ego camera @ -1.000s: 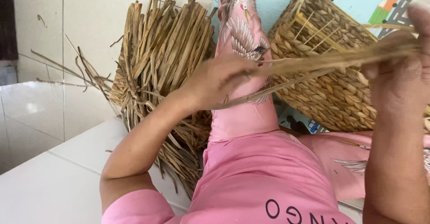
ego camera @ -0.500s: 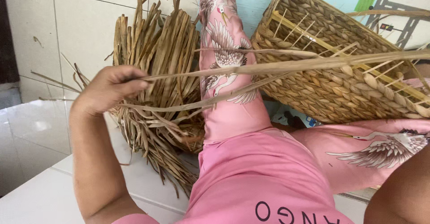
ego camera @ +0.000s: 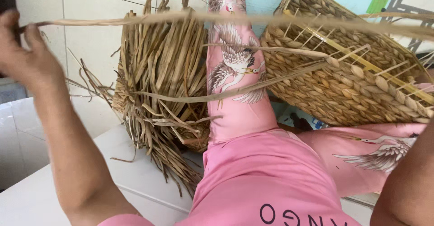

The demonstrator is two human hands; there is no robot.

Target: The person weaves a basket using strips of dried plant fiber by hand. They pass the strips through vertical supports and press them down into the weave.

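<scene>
Left hand [ego camera: 25,56] at far left, raised, fingers pinched shut on the end of a long flat dried-reed strand [ego camera: 226,19]. Strand runs taut across the top of view, over the pink bird-print trouser leg [ego camera: 235,86], and goes out at the right edge. Right hand out of frame, only the forearm shows bottom right, so can't tell whether it grips anything.

Strand passes above the half-woven tan rectangular reed basket [ego camera: 343,86], which lies tilted against the right leg (thin pale stakes stick out of its open weave).

Risks, as I judge them:
- Strand looks dry and thin; a hard pull could split or snap it.
- It could snag on the stakes and bend them.
- A pinch grip at the very tip may slip.

Count:
- 1 basket
- 1 loose bundle of dried reed strips [ego camera: 162,95], on the white tile floor [ego camera: 36,194] beside the left leg
- 1 taut strand in hand, plus 2 slacker ones trailing from basket toward bundle
</scene>
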